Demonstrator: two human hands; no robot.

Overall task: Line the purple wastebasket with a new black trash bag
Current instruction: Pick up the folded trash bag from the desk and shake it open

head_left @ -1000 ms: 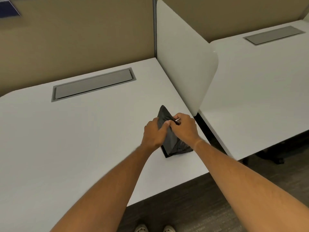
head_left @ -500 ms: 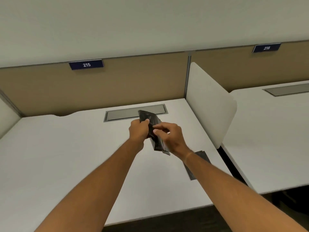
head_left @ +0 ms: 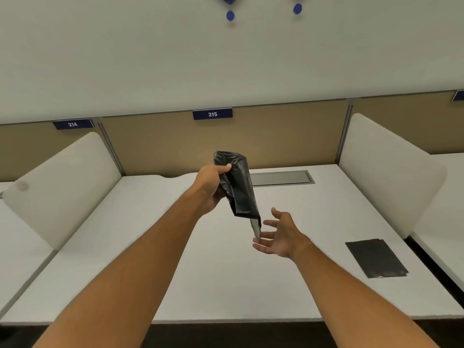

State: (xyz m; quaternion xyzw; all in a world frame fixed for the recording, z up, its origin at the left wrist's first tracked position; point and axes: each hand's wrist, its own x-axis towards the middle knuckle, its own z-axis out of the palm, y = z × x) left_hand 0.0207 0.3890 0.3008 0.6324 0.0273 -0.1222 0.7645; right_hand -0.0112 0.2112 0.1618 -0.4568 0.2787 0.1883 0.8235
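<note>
Two bare forearms enter from the bottom edge. The right hand [head_left: 280, 237] is spread, palm turned inward, fingers apart; its lower fingertips sit just beside the hanging bottom tip of the black trash bag [head_left: 238, 189], and contact cannot be told. The left hand [head_left: 211, 187] is raised above the desk and closed around the bag's upper part, thumb pressed on its front face. The bag is partly folded, tilted, wide end up, narrowing toward the right hand.

Count of black bags: two. The second, a flat folded bag [head_left: 375, 257], lies on the white desk [head_left: 175, 272] near its right front corner, well apart from both hands.

Count of white dividers: two, a left divider [head_left: 65, 187] and a right divider [head_left: 386, 177], standing at either side of the desk. One grey cable hatch [head_left: 281, 178], shut, is set into the desk's far edge, partly hidden by the held bag.

Behind, a tan partition [head_left: 163, 144] carries two readable number plates, 214 [head_left: 72, 124] and 215 [head_left: 212, 114]; a third plate at the right edge is cut off.

No wastebasket is visible in this view.
</note>
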